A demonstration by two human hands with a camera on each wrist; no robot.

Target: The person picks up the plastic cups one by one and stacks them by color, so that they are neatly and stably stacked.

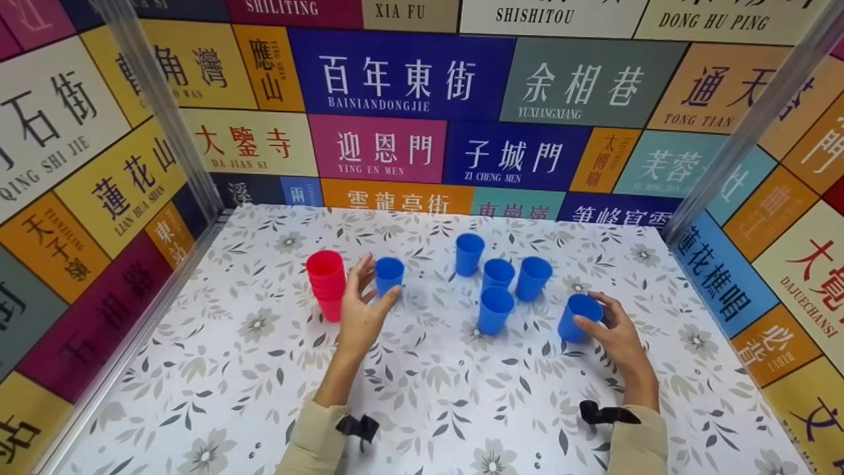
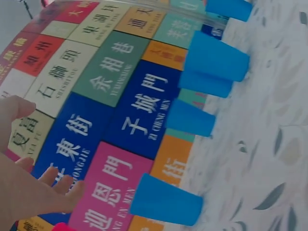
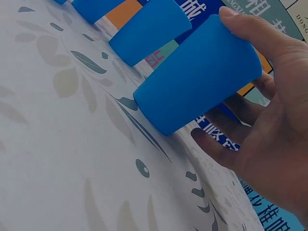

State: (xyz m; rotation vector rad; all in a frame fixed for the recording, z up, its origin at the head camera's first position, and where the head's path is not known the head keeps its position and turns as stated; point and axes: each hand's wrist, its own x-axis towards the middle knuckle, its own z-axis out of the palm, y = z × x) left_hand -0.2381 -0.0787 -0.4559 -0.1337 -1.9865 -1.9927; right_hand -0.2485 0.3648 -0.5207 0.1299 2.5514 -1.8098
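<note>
On the left of the table, my left hand [image 1: 364,316] hovers with spread fingers and holds nothing. Its fingertips overlap the side of a blue cup [image 1: 389,276] in the head view, while the left wrist view shows them apart from that cup. A stack of red cups [image 1: 327,284] stands just left of this hand. Over on the right, my right hand [image 1: 618,336] grips another blue cup [image 3: 197,72], thumb at its rim and fingers round the far side. That cup is upright, its base right at the tabletop.
Between the hands stand several more upright blue cups, including a front one [image 1: 496,311], one to the right [image 1: 533,280] and one farther back [image 1: 469,254]. The table [image 1: 422,409] has a leaf-patterned cover. Sign-printed walls [image 1: 402,72] enclose its back and sides.
</note>
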